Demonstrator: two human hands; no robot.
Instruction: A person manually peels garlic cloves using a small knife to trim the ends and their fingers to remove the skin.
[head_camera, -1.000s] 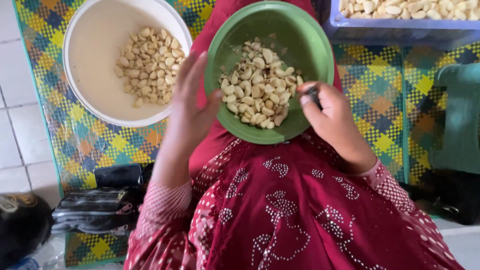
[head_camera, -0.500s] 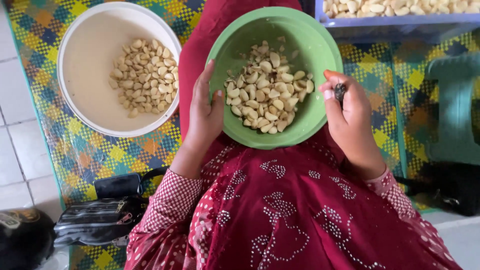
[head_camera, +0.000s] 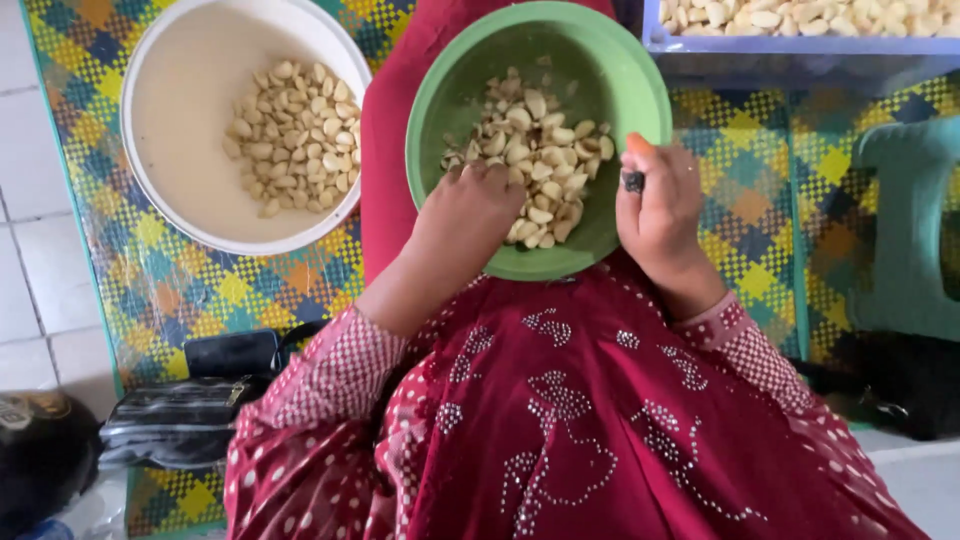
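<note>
A round green plastic bowl (head_camera: 600, 70) rests on the lap of the person, on the dark red cloth with small white dots (head_camera: 560, 420), and it holds a heap of pale peeled garlic cloves (head_camera: 535, 150) that fills mostly the near half of it. The left hand (head_camera: 470, 205) is inside the bowl, palm down, with the fingers curled into the heap — if they pinch one clove I cannot tell, because the fingertips are hidden under the hand. The right hand (head_camera: 662, 205) is at the right rim of the bowl, closed around a small dark tool (head_camera: 633, 181) with an orange tip; only its end shows above the fist. To the left, on the mat with a chequered pattern in yellow, green and blue (head_camera: 170, 290), stands a round white bowl (head_camera: 170, 100) with a smaller pile of the same pale cloves (head_camera: 295, 135), gathered at its right side. At the top right corner a blue plastic tray (head_camera: 800, 45) also carries cloves — it is cut by the edge of the view. A black bag (head_camera: 190, 415) lies at the lower left, beside the knee.
</note>
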